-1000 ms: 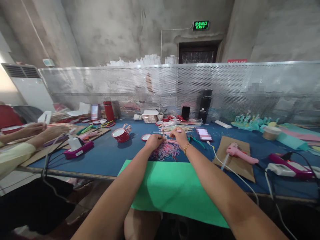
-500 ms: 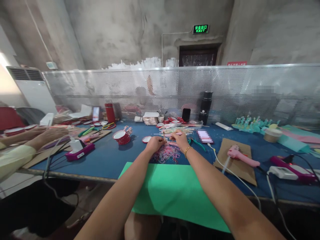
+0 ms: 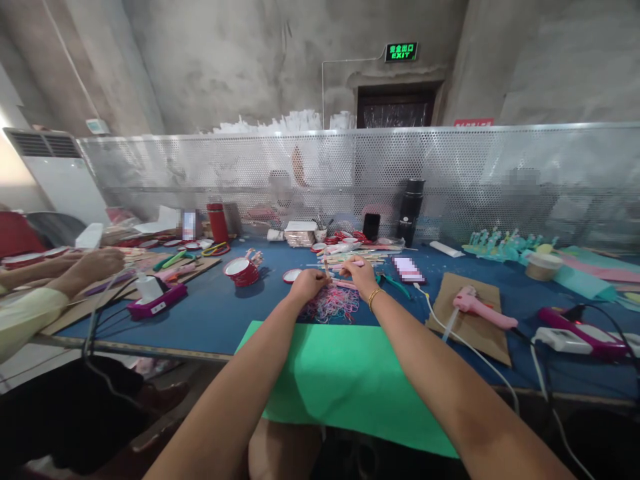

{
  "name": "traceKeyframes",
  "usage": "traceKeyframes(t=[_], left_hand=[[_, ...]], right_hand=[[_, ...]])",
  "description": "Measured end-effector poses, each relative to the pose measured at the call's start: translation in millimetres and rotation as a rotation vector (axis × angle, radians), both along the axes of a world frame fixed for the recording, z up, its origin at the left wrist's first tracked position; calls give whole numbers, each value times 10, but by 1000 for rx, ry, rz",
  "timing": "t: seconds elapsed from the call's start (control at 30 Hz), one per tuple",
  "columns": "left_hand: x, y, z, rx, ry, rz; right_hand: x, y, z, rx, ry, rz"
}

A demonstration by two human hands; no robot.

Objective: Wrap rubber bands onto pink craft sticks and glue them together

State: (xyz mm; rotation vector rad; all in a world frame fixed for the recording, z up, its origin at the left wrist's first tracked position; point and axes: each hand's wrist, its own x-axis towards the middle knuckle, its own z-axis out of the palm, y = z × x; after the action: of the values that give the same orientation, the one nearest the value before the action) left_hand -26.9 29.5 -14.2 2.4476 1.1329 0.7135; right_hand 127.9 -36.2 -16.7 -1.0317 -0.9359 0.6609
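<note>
My left hand (image 3: 309, 287) is closed, its fingertips pinching a thin tan strip (image 3: 327, 269) that stands upright. To the right of it, my right hand (image 3: 363, 276) is closed round a slim pink pen-like tool (image 3: 356, 264), whose tip points left toward the strip. Whether tip and strip touch is too small to tell. Just under both hands lies a tangled heap of pink, purple and blue strings (image 3: 334, 307). Thin pale sticks (image 3: 367, 256) are spread behind the hands. A green sheet (image 3: 345, 373) lies below my forearms, over the table's front edge.
On the left stand a red-and-white drum-shaped cup (image 3: 241, 272) and a purple power strip (image 3: 157, 303); beyond them a co-worker's hands (image 3: 95, 267) are busy. Teal-handled pliers (image 3: 395, 285), a phone (image 3: 409, 269) and a pink glue gun (image 3: 483, 310) on cardboard lie right.
My right hand has tilted slightly, so more of the pink pen-like tool shows, close to the strip. My left hand keeps its pinch. The view has shifted a little.
</note>
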Motion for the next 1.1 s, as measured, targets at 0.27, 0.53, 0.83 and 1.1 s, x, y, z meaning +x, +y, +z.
traceKeyframes(t=[0.27, 0.53, 0.83, 1.1], left_hand=[[8, 9, -6, -15, -31, 3], [-1, 22, -9, -10, -27, -5], [5, 24, -19, -24, -25, 11], [2, 45, -33, -14, -25, 5]], right_hand=[[-25, -24, 8, 1, -15, 45], [20, 11, -11, -1, -50, -18], [-36, -36, 16, -45, -30, 41], [-36, -66, 51, -21, -27, 4]])
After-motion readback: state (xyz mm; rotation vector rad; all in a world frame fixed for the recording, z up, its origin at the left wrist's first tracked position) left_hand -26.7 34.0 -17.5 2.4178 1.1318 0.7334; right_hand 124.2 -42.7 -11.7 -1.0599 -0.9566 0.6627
